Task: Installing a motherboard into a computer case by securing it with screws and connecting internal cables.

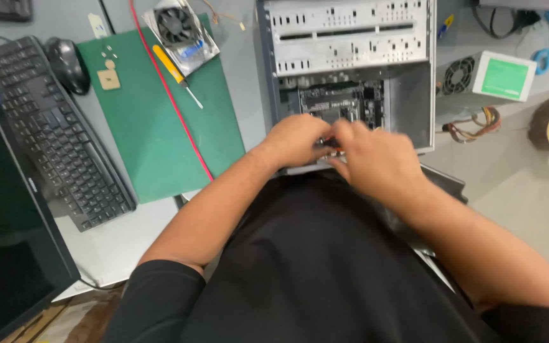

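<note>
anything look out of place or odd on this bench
Mostly a power supply lying outside the open computer case, its bundled wires trailing loose. A red cable runs across the green mat. Both hands work inside the case.

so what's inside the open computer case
Inside the computer case, a dark motherboard lies below a perforated metal drive cage. The left hand and right hand cover its near edge.
</note>
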